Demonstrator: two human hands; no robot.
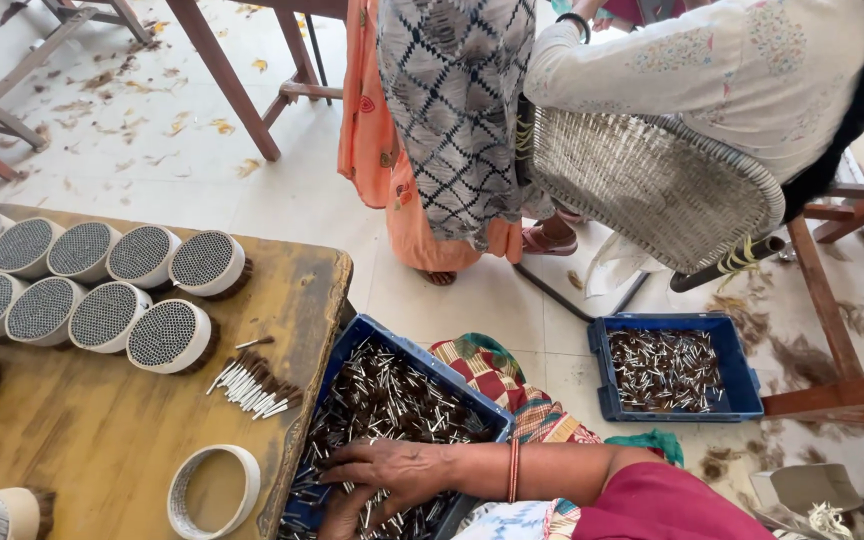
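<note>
Bright, even daylight; soft shadows; sharp focus throughout; mild wide-angle bending at edges; no glare.

The person's forearm is bare, with thin red bangles (pixel 513 470) at the wrist and a magenta sleeve (pixel 662 505) above.

Pale tiled floor (pixel 282 205) with dry brown scraps all over it, bright daylight. Reddish wooden frame legs (pixel 220 72) stand beyond the worn yellow table (pixel 92 430); a woven chair (pixel 652 180) sits to its right.

Blue plastic crate (pixel 347 352); worn matt wooden table (pixel 102 440).
</note>
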